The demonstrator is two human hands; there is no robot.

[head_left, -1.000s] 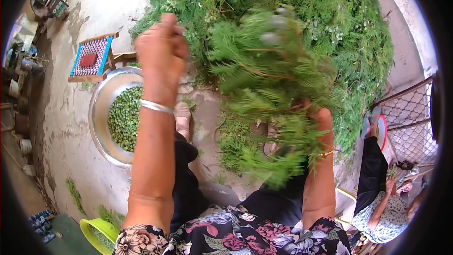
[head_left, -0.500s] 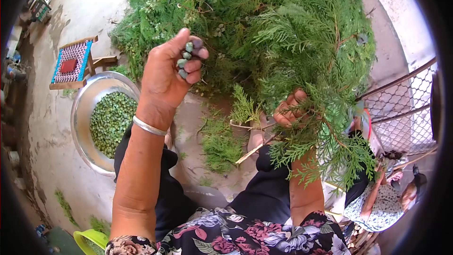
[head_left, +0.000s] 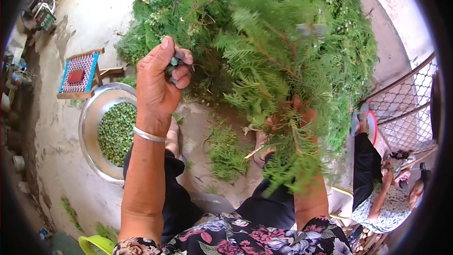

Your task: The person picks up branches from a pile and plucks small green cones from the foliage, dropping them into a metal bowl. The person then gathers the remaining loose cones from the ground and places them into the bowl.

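Note:
My left hand (head_left: 158, 85) is raised in front of me, fingers curled around a few small grey-green cones (head_left: 173, 68); a silver bangle circles that wrist. My right hand (head_left: 288, 118) grips a bushy green conifer branch (head_left: 273, 80) by its stem, and the foliage hides most of the fingers. Below and left of my left hand a wide metal bowl (head_left: 89, 132) stands on the concrete, holding many green cones (head_left: 117, 132). A big heap of cut conifer branches (head_left: 226, 4) fills the ground ahead.
A small woven stool (head_left: 78, 74) stands beyond the bowl. A yellow-green tub (head_left: 96, 244) sits at my lower left. Loose sprigs (head_left: 226, 148) lie by my feet. Another person (head_left: 382, 198) sits at the right beside a wire fence (head_left: 406, 108).
My left hand has closed further over the cones and turned. The branch in my right hand has swung up and left, across the heap.

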